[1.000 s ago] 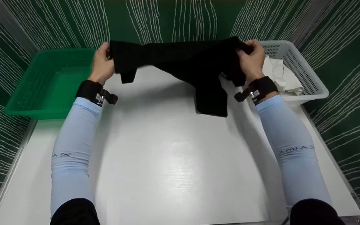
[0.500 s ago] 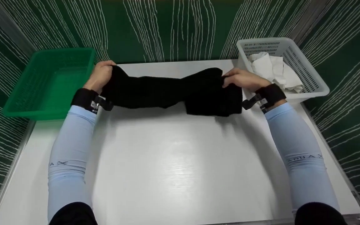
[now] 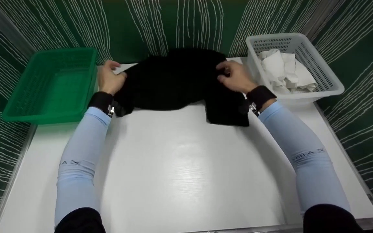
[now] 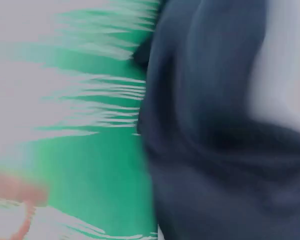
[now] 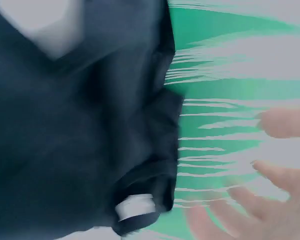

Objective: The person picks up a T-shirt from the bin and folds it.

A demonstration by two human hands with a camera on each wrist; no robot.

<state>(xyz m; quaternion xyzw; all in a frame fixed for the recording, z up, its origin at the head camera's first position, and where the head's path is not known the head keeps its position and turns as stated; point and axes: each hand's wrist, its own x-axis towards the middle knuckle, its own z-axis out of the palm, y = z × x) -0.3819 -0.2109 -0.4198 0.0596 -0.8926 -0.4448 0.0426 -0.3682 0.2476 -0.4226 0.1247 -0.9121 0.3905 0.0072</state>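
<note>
A black garment (image 3: pixel 173 82) lies spread and wrinkled across the far part of the white table, one flap hanging toward the near right. My left hand (image 3: pixel 110 79) is at its left end, thumb and fingers apart with a gap between them. By its right end, my right hand (image 3: pixel 236 77) has its fingers loosely bent and parted. In the right wrist view, the spread fingers (image 5: pixel 255 200) are clear of the dark cloth (image 5: pixel 90 125), which has a small cuff-like opening at the bottom. Blurred fingertips (image 4: pixel 20 192) show at the lower left in the left wrist view, apart from the cloth.
A green plastic basket (image 3: pixel 49 117) stands at the back left. At the back right, a white basket (image 3: pixel 319 94) holds crumpled white cloths (image 3: pixel 287 71). Green walls with white streaks enclose the table (image 3: pixel 186 174) at the back and sides.
The black garment was held up stretched between both hands, then came down toward the table and spread wider. Both hands have let go of it, and the right hand has shifted left.
</note>
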